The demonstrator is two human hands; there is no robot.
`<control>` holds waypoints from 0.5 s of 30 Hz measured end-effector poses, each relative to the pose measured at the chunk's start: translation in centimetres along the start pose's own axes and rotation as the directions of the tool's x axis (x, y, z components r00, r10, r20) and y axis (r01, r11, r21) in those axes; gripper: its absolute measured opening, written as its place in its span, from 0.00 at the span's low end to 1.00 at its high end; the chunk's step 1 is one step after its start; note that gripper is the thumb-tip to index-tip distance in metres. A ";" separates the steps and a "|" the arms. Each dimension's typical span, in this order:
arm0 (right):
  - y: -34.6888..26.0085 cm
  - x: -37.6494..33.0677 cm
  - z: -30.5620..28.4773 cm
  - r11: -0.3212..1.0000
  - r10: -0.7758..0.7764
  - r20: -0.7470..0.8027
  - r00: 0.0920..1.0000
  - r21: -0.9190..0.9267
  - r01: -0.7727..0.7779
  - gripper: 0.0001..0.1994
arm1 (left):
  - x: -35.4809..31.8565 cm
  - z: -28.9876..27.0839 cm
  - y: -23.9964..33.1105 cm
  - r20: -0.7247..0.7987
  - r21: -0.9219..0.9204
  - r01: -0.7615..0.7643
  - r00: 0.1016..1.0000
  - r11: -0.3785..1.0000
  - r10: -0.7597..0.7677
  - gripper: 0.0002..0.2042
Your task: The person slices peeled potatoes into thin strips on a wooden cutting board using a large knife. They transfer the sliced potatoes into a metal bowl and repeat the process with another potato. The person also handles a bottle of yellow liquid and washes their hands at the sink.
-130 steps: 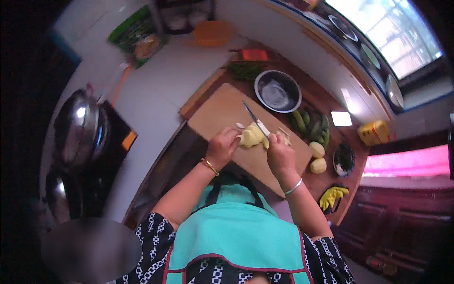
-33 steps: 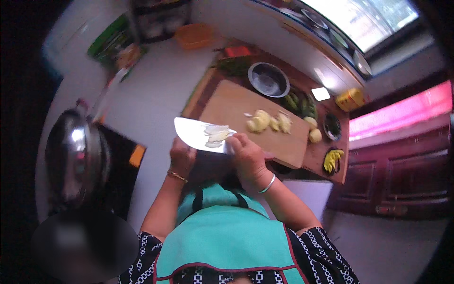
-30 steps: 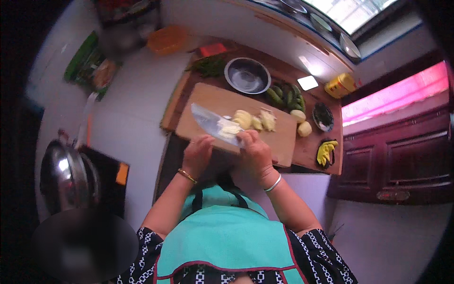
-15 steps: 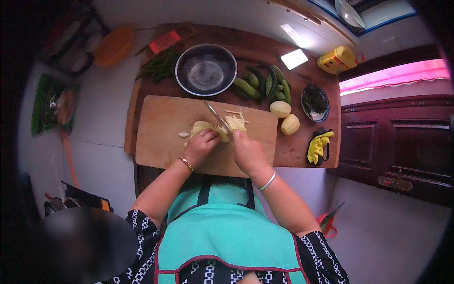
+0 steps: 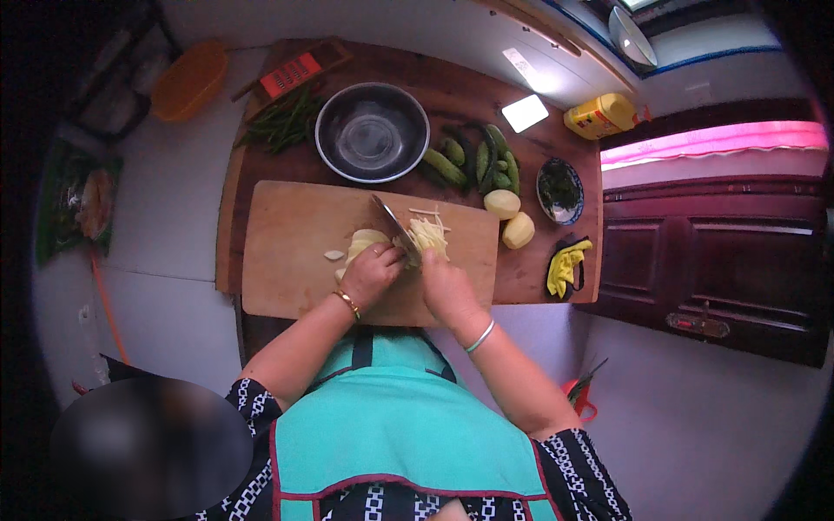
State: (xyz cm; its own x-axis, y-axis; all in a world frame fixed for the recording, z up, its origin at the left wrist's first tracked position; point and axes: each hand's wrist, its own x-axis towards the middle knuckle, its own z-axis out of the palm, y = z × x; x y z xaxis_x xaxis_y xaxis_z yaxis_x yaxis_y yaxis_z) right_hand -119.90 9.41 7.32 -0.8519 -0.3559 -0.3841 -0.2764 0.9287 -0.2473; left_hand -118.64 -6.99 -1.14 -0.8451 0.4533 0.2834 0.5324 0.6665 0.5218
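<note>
- Gripping the knife point(image 5: 396, 227), right hand point(image 5: 448, 287) was closed.
- Left hand point(image 5: 373, 273), fingers curled, held down potato slices point(image 5: 366, 240).
- Potato shreds point(image 5: 428, 234) lay just beyond right hand.

The cutting board point(image 5: 291, 252) looks smooth, matt wood, the knife point(image 5: 393, 223) metal, the apron point(image 5: 408, 425) matt cloth.

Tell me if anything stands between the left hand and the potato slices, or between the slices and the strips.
Nothing visible separates the left hand from the slices: its fingers rest on them. The knife, in the right hand, stands between the slices and the strips.
</note>
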 end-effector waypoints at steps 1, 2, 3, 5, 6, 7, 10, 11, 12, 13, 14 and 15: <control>-0.7 0.3 -1.2 1.000 -0.005 0.022 1.000 0.000 0.005 0.12 | -0.4 0.0 0.1 -0.002 -0.002 -0.001 1.000 1.000 0.001 0.13; -1.2 0.9 -2.1 1.000 -0.018 0.038 0.999 -0.003 0.018 0.13 | -0.5 0.2 -0.2 -0.009 -0.004 0.006 1.000 1.000 -0.006 0.12; -1.6 0.9 -2.3 1.000 0.003 0.071 0.997 -0.016 -0.001 0.12 | -0.6 0.4 -0.4 -0.017 -0.006 0.012 1.000 1.000 -0.012 0.12; -2.4 -0.5 -2.6 0.998 0.055 0.145 0.988 -0.046 -0.048 0.11 | -0.9 -0.4 0.5 -0.027 -0.008 0.011 1.000 1.000 -0.011 0.12; -2.3 -1.2 -1.7 0.998 0.038 0.093 0.995 -0.046 -0.034 0.10 | -1.1 -0.9 1.0 -0.031 -0.002 0.004 0.999 1.000 -0.004 0.12; -2.2 -1.4 -0.6 0.999 0.021 0.040 0.999 -0.046 -0.020 0.10 | -1.0 -1.3 1.0 -0.036 0.005 -0.003 0.999 1.000 0.003 0.11; -1.9 -0.8 -0.1 1.000 -0.010 -0.005 1.000 -0.025 0.010 0.10 | -1.4 -0.5 0.5 -0.030 -0.051 0.020 0.999 0.998 -0.022 0.11; -2.1 -0.3 -0.9 1.000 -0.024 -0.005 1.000 -0.018 0.024 0.10 | -1.5 -0.4 0.4 -0.043 -0.055 0.026 0.999 0.998 -0.029 0.11; -2.6 -0.5 -1.5 1.000 0.001 0.035 0.999 -0.023 0.000 0.09 | -1.5 -0.3 0.3 -0.056 -0.059 0.032 0.998 0.998 -0.036 0.11; -3.2 -1.1 -2.1 0.999 0.030 0.077 0.997 -0.034 -0.028 0.09 | -1.6 -0.3 0.7 -0.070 -0.069 0.038 0.997 0.997 -0.043 0.11; -3.5 -1.7 -2.4 0.997 0.059 0.118 0.991 -0.046 -0.054 0.09 | -1.8 -0.5 1.0 -0.073 -0.065 0.037 0.996 0.997 -0.042 0.11; -3.1 -2.3 -1.4 0.999 0.043 0.065 0.997 -0.028 -0.042 0.08 | -2.1 -0.7 1.4 -0.077 -0.060 0.036 0.996 0.998 -0.041 0.11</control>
State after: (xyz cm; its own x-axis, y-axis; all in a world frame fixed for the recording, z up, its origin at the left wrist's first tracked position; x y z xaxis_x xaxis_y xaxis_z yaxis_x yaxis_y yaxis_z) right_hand -117.69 7.49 10.21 -0.8324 -0.3212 -0.4515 -0.2529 0.9452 -0.2063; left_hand -116.20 -7.43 -0.44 -0.8673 0.3791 0.3227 0.4977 0.6455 0.5793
